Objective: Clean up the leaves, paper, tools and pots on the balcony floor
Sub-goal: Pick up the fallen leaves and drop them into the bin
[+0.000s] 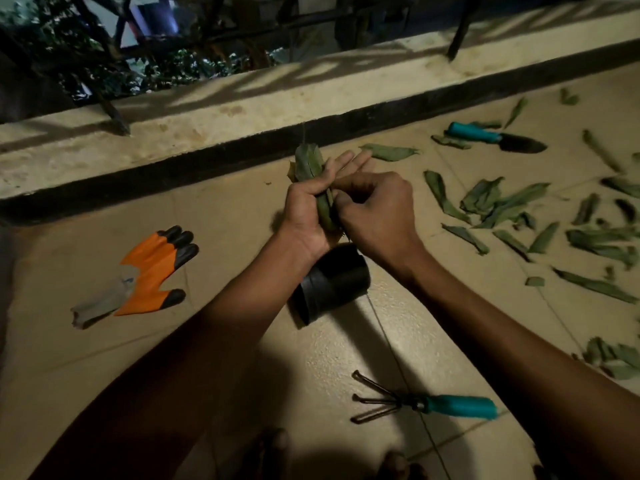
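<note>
The left grip (pixel 308 206) is clutching a bundle of leaves (pixel 309 168) above the floor (pixel 225 220), while the right grip (pixel 375 206) is pinching the bundle's lower end. A black pot (pixel 332 282) is lying sideways beneath them, and loose leaves (pixel 502 202) are lying toward the floor's right edge.

A home balcony at night, lit from above. A tiled floor (pixel 104 348) runs to a low concrete kerb (pixel 214 109) at the far edge, with dark railing bars (pixel 462 27) and foliage (pixel 62 32) beyond. Gardening gear lies about: a trowel (pixel 495 136), a hand rake (pixel 426 405), an orange glove (pixel 149 271), cut leaves (pixel 502 206) on the right.
</note>
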